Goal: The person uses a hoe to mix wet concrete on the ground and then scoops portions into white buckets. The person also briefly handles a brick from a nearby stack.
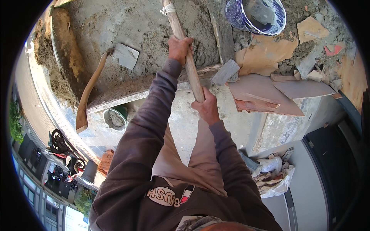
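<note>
My left hand [180,49] grips a pale wooden handle [188,62] partway along, and my right hand [206,106] is closed around its near end. White cord or tape wraps the handle higher up, and its far end runs out of view at the top. Beneath it lies grey wet mortar [150,31] in a shallow box with wooden side boards [224,31]. A hoe [86,92] leans over the box's near left edge, its curved wooden handle outside and its flat metal blade on the mortar.
A green bucket [125,114] holding grey mix stands below the box. Farther right are a purple-stained bucket [240,17], torn brown paper [266,53] and plywood pieces [266,92]. A white rubbish sack [284,182] sits low right. Bricks [106,161] and motorcycles [62,151] are at left.
</note>
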Action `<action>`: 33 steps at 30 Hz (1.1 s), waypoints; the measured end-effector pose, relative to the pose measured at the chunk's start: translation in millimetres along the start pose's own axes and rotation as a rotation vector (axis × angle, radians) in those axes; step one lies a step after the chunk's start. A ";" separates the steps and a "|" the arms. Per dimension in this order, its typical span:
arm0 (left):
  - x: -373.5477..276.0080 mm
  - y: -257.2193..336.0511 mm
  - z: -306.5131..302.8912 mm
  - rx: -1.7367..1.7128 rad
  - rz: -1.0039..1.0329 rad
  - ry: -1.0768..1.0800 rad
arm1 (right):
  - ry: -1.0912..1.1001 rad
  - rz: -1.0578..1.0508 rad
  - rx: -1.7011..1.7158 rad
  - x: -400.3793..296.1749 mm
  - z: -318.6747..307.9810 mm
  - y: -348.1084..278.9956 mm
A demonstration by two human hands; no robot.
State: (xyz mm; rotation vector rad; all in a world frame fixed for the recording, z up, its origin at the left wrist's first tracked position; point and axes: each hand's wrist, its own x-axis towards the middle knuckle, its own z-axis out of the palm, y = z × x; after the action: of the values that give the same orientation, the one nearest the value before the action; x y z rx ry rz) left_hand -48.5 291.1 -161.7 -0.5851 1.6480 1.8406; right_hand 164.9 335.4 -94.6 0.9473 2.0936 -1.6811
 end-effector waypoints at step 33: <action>-131.2 -52.2 -77.5 -0.006 -0.519 -0.327 | 0.118 0.419 0.213 -135.8 68.4 -69.0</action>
State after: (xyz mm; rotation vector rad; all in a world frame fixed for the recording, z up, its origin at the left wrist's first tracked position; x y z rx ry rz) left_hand 77.8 199.2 -121.8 -0.6072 1.1429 1.4653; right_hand 208.9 222.0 19.8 1.4644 1.6471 -1.6725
